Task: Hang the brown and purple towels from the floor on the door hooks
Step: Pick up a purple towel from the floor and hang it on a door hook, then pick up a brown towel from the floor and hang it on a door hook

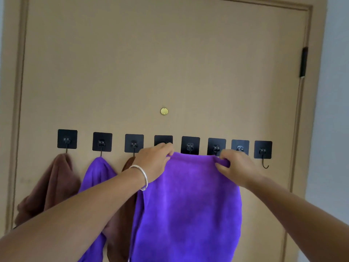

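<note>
A large purple towel (190, 201) is stretched flat against the tan door (151, 63), its top edge just below a row of several black square hooks (190, 145). My left hand (154, 163) pinches the towel's upper left corner under the fourth hook. My right hand (236, 168) pinches the upper right corner below the seventh hook. A brown towel (51, 186) hangs from the first hook, a purple towel (96, 174) from the second, and another brown towel (126, 220) from the third, partly hidden by my left arm.
The rightmost hook (263, 150) is bare, its wire hook showing below the plate. A brass peephole cover (164, 111) sits above the row. A dark hinge (304, 61) is on the door's right edge, beside a white wall (334, 110).
</note>
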`<control>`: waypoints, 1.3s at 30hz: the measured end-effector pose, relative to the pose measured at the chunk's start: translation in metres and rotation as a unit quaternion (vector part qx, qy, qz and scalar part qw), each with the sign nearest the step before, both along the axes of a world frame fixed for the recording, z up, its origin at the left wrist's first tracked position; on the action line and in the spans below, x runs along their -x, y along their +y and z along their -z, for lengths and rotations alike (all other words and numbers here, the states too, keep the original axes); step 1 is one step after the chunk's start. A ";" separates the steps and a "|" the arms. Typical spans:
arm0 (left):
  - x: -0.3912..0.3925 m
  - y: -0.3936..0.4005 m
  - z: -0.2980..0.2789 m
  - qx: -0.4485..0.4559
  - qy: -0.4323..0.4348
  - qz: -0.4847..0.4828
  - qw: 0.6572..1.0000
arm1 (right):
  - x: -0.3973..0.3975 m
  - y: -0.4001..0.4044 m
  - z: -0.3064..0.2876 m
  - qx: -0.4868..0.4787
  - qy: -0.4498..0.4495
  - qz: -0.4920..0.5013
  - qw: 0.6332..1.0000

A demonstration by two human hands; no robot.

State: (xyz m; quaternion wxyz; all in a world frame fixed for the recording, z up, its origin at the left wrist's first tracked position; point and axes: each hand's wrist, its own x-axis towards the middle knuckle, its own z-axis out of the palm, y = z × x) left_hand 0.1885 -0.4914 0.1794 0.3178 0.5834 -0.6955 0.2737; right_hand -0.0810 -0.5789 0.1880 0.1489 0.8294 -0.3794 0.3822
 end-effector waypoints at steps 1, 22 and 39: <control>0.000 -0.003 0.000 -0.002 -0.039 0.006 0.999 | -0.005 -0.004 -0.002 0.018 0.005 -0.018 1.000; 0.052 -0.057 0.043 -0.130 -0.147 -0.176 0.965 | -0.059 -0.056 0.063 0.063 0.179 0.026 0.982; 0.049 -0.035 0.035 -0.198 -0.287 -0.180 0.920 | -0.029 -0.061 0.084 0.052 0.110 -0.104 0.987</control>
